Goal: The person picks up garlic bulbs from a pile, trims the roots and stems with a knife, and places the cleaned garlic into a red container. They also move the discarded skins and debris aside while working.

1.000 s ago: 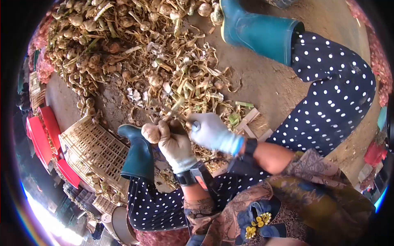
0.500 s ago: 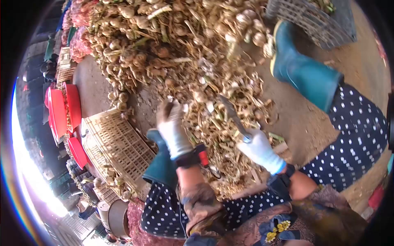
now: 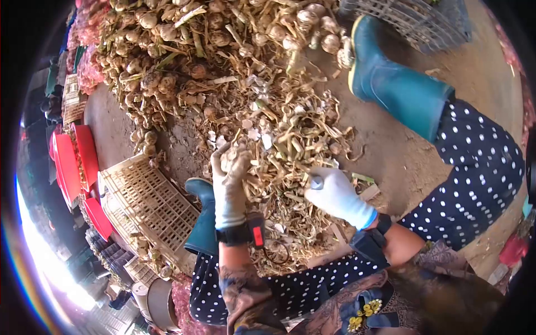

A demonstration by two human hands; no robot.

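Down on the ground, left hand (image 3: pixel 230 181) now reaches into the garlic scraps (image 3: pixel 279 139), fingers loose; right hand (image 3: pixel 335 192) has pulled back, fist gripping the knife handle (image 3: pixel 316 181).

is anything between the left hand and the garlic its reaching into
Nothing visible does. The gloved left hand is already down on the heap of garlic stalks and trimmings between the boots, fingers against it. The right hand, gripping a knife handle, sits off to the side, apart from the left hand's reach.
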